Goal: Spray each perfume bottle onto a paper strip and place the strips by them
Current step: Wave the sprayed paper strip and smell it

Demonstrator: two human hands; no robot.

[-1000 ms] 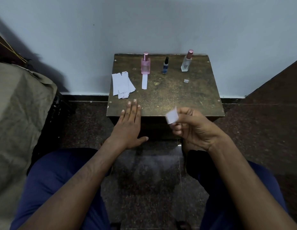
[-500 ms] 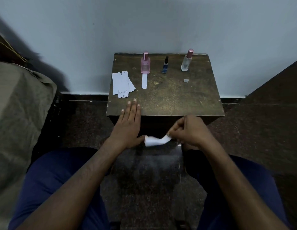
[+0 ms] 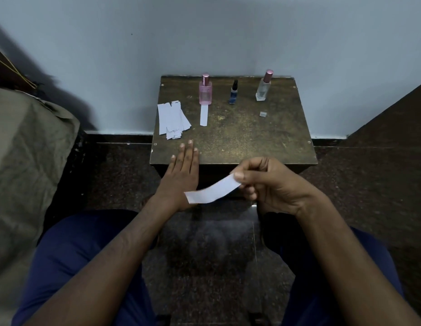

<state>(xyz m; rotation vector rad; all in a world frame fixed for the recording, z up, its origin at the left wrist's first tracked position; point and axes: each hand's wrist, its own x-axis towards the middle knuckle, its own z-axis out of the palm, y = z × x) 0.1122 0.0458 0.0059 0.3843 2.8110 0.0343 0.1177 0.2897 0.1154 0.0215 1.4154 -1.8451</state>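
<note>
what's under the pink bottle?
A single paper strip runs from the base of the pink bottle toward the person, flat on the table. Whether its far end is tucked beneath the bottle or just touches it is hidden by the base.

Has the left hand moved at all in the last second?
No. The left hand lies flat with its fingertips on the table's near edge, below the strip pile, just as before.
</note>
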